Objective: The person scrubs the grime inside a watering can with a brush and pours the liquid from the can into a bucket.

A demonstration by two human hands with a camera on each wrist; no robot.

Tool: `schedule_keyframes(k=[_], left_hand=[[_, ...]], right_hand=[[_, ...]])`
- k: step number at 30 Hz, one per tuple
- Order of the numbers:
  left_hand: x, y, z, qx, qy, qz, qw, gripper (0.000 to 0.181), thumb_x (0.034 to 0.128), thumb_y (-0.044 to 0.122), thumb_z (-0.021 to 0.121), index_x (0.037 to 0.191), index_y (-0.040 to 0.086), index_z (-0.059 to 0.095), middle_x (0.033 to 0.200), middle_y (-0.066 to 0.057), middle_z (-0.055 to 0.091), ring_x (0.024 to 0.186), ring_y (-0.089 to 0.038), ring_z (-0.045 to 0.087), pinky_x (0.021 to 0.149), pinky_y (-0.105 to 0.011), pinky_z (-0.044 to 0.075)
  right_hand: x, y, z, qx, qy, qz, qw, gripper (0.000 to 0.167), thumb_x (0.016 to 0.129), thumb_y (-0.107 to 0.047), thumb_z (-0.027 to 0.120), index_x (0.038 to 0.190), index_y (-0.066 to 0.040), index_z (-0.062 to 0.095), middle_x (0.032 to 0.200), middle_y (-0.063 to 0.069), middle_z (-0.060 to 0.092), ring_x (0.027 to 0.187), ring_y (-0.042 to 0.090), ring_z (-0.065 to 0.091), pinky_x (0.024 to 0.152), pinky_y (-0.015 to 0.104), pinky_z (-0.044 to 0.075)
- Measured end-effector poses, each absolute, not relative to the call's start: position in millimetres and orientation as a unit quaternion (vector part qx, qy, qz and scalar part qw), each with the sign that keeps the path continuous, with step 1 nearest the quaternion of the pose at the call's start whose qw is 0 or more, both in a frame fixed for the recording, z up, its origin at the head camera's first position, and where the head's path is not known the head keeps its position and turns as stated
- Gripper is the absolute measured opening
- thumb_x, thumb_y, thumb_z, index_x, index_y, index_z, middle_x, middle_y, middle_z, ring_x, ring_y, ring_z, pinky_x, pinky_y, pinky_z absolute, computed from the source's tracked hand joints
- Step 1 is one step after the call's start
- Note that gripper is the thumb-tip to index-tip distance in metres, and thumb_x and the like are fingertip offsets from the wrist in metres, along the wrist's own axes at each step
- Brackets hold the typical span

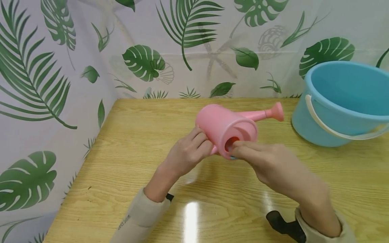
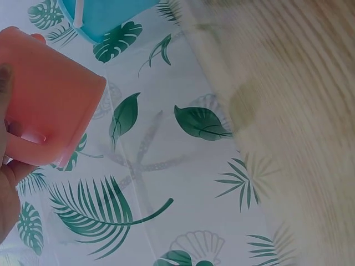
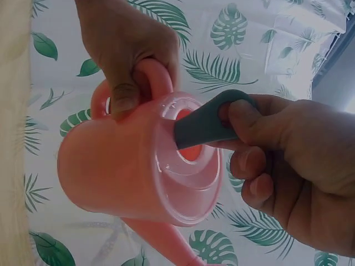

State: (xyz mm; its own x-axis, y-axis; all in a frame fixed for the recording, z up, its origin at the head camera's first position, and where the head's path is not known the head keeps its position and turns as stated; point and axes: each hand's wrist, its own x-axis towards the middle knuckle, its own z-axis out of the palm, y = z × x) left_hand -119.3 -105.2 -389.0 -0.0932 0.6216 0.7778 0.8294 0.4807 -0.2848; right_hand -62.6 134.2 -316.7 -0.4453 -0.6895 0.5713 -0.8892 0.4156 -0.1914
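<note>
A pink watering can (image 1: 214, 123) is held tilted above the table, its top opening turned toward me and its spout (image 1: 258, 115) pointing right. My left hand (image 1: 189, 152) grips the can's handle (image 3: 155, 77), the fingers curled round it. At the opening, my right hand (image 1: 270, 162) pinches a teal piece with a ring-shaped end (image 3: 208, 119) between thumb and forefinger. The far end of that piece goes into the opening and is hidden, so its kind does not show. In the left wrist view, the can (image 2: 50, 94) covers the right hand.
A light blue bucket (image 1: 329, 131) with a white handle stands on the wooden table (image 1: 121, 162) at the right. Behind and to the left hangs a leaf-patterned sheet (image 1: 106, 67).
</note>
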Motion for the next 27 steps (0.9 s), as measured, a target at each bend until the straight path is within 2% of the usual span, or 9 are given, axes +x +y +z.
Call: schedule_keyframes(k=[3, 6, 10, 13, 16, 20, 27], left_hand=[[-119.2, -106.1, -389.4, -0.493, -0.733, -0.122, 0.451, 0.028, 0.1007, 0.018, 0.060, 0.079, 0.003, 0.050, 0.078, -0.007, 0.055, 0.077, -0.020, 0.053, 0.069, -0.022, 0.048], [-119.2, -106.2, -388.7, -0.493, -0.733, -0.120, 0.452, 0.027, 0.1002, 0.018, 0.061, 0.080, 0.003, 0.051, 0.078, -0.007, 0.055, 0.077, -0.020, 0.052, 0.068, -0.022, 0.047], [-117.6, -105.3, -387.3, -0.495, -0.732, -0.119, 0.453, 0.027, 0.1012, 0.019, 0.059, 0.080, 0.003, 0.052, 0.078, -0.007, 0.056, 0.077, -0.020, 0.052, 0.068, -0.022, 0.047], [-116.2, -104.7, -387.0, -0.496, -0.730, -0.125, 0.453, 0.028, 0.1023, 0.019, 0.057, 0.079, 0.003, 0.051, 0.077, -0.007, 0.054, 0.076, -0.020, 0.052, 0.068, -0.022, 0.046], [-116.1, -104.5, -386.7, -0.496, -0.728, -0.135, 0.453, 0.029, 0.1029, 0.018, 0.056, 0.079, 0.004, 0.049, 0.076, -0.007, 0.052, 0.075, -0.020, 0.051, 0.066, -0.021, 0.046], [-116.7, -104.5, -385.6, -0.494, -0.727, -0.134, 0.458, 0.030, 0.1029, 0.019, 0.056, 0.078, 0.004, 0.049, 0.075, -0.007, 0.052, 0.074, -0.019, 0.051, 0.063, -0.020, 0.045], [-113.9, -102.8, -384.3, -0.495, -0.726, -0.128, 0.459, 0.031, 0.1016, 0.021, 0.058, 0.078, 0.004, 0.050, 0.076, -0.006, 0.053, 0.074, -0.019, 0.051, 0.065, -0.021, 0.046]], right_hand=[[-63.6, 138.0, -316.5, 0.498, -0.791, 0.288, 0.208, 0.037, 0.108, -0.028, 0.036, 0.111, -0.010, 0.069, 0.104, 0.002, 0.073, 0.085, 0.012, 0.070, 0.081, 0.019, 0.054], [-62.2, 141.4, -314.6, 0.501, -0.780, 0.309, 0.214, 0.035, 0.108, -0.030, 0.040, 0.110, -0.012, 0.069, 0.101, 0.000, 0.074, 0.086, 0.008, 0.069, 0.084, 0.016, 0.052], [-63.0, 140.3, -315.1, 0.490, -0.793, 0.295, 0.209, 0.032, 0.108, -0.033, 0.040, 0.109, -0.016, 0.067, 0.088, -0.007, 0.070, 0.068, -0.001, 0.057, 0.069, 0.013, 0.051], [-64.3, 137.7, -316.1, 0.485, -0.800, 0.296, 0.193, 0.031, 0.107, -0.033, 0.040, 0.109, -0.016, 0.066, 0.086, -0.008, 0.068, 0.064, -0.002, 0.049, 0.064, 0.012, 0.047], [-62.6, 137.8, -314.8, 0.488, -0.793, 0.307, 0.197, 0.032, 0.106, -0.034, 0.041, 0.110, -0.015, 0.067, 0.089, -0.007, 0.070, 0.066, 0.000, 0.056, 0.069, 0.012, 0.050], [-57.2, 141.8, -311.0, 0.492, -0.783, 0.314, 0.217, 0.034, 0.107, -0.033, 0.042, 0.111, -0.013, 0.069, 0.095, -0.003, 0.074, 0.078, 0.002, 0.065, 0.079, 0.016, 0.053], [-60.9, 141.3, -312.2, 0.492, -0.789, 0.299, 0.212, 0.031, 0.107, -0.031, 0.041, 0.108, -0.015, 0.068, 0.091, -0.005, 0.072, 0.070, -0.001, 0.055, 0.070, 0.015, 0.051]])
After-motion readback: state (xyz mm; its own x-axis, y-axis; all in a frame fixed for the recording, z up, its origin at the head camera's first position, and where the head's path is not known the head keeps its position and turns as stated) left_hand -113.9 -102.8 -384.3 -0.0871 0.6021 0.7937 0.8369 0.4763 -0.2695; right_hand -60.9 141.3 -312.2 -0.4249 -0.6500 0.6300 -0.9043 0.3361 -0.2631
